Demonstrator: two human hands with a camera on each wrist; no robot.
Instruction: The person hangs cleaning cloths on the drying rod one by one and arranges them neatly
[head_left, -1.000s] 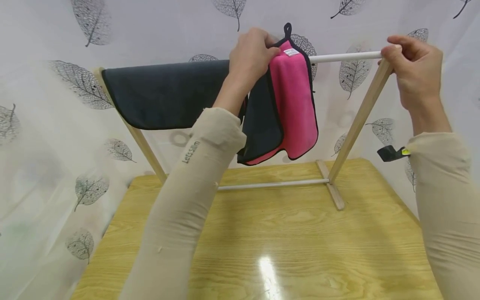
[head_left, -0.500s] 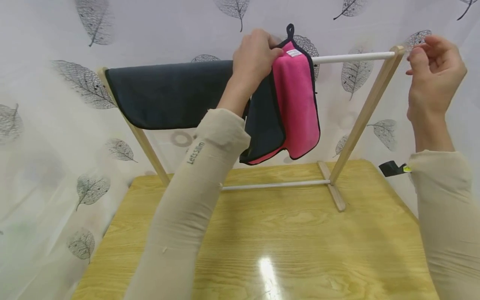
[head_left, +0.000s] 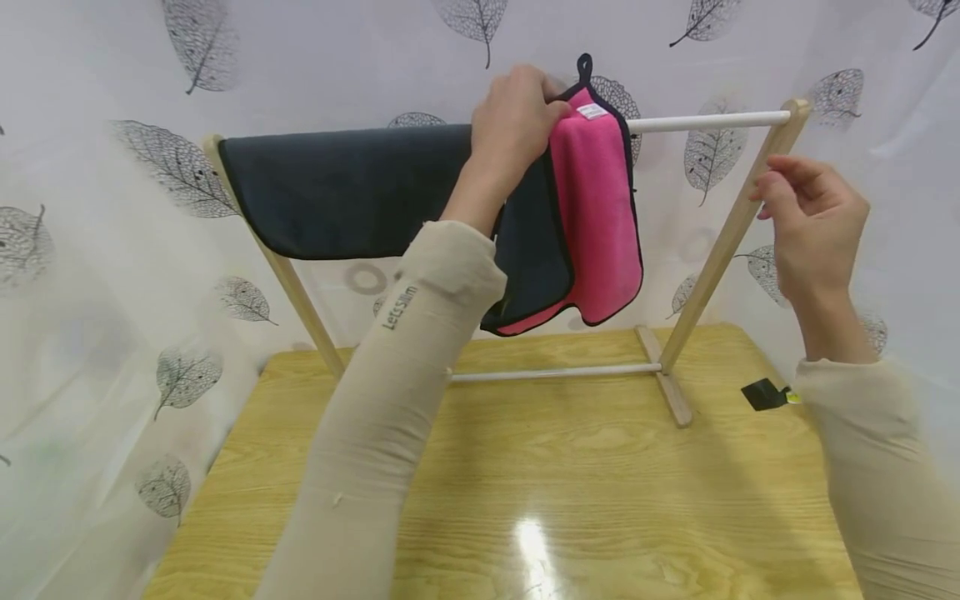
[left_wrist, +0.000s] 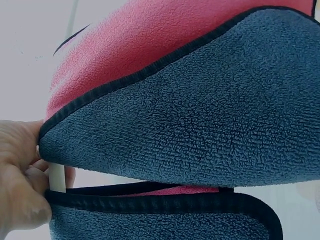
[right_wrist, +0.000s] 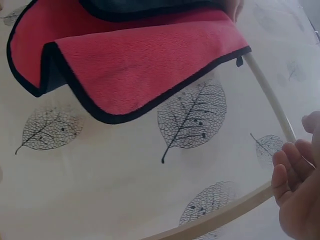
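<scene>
In the head view, a dark grey towel (head_left: 337, 192) hangs folded over the white top rod (head_left: 712, 122) of a wooden rack, at its left. Beside it a second towel (head_left: 600, 217), pink on one side and grey on the other, drapes over the rod with its loop sticking up. My left hand (head_left: 513, 117) grips this pink-and-grey towel at the rod. The left wrist view has the left hand (left_wrist: 17, 175) around the rod, between the two towels' edges. My right hand (head_left: 821, 221), fingers loosely bent and holding nothing, is near the right wooden post (head_left: 720, 250).
The rack stands on a yellow wood-grain table (head_left: 585, 467), with a lower white rod (head_left: 555, 372) and a wooden foot (head_left: 673, 396) at the right. Behind it hangs a pale curtain (head_left: 315, 67) printed with dark leaves. A small black device (head_left: 765, 394) sticks out from the right sleeve.
My right hand has let go of the rack's upper right corner, moved out to the right, then come down and inward beside the post. The left hand keeps its grip on the towel.
</scene>
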